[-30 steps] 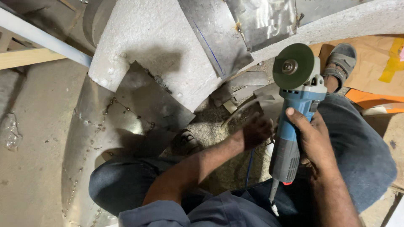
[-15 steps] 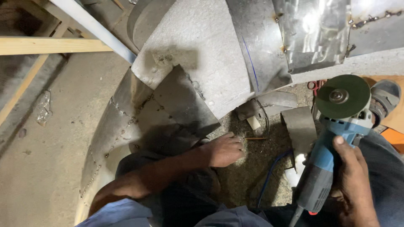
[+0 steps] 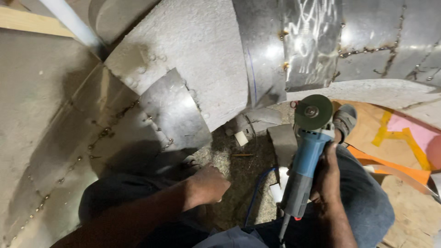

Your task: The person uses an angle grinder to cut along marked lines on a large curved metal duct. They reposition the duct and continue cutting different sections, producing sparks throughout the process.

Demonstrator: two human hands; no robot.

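My right hand grips the blue body of an angle grinder, held upright with its green disc at the top, just below the edge of a curved sheet-metal shell. My left hand is closed into a fist low over the gritty floor between my knees; whether it holds something small is hidden. A blue cable runs down from the grinder across the floor.
Curved metal panels with tack welds wrap the left side. A grey insulated panel and a loose metal plate lie ahead. Small white blocks and metal scraps sit on the floor. Orange and yellow cardboard lies right, by my sandalled foot.
The view has shifted. My left hand drew back from the scraps toward my knee and closed into a fist. The grinder stayed upright in my right hand.
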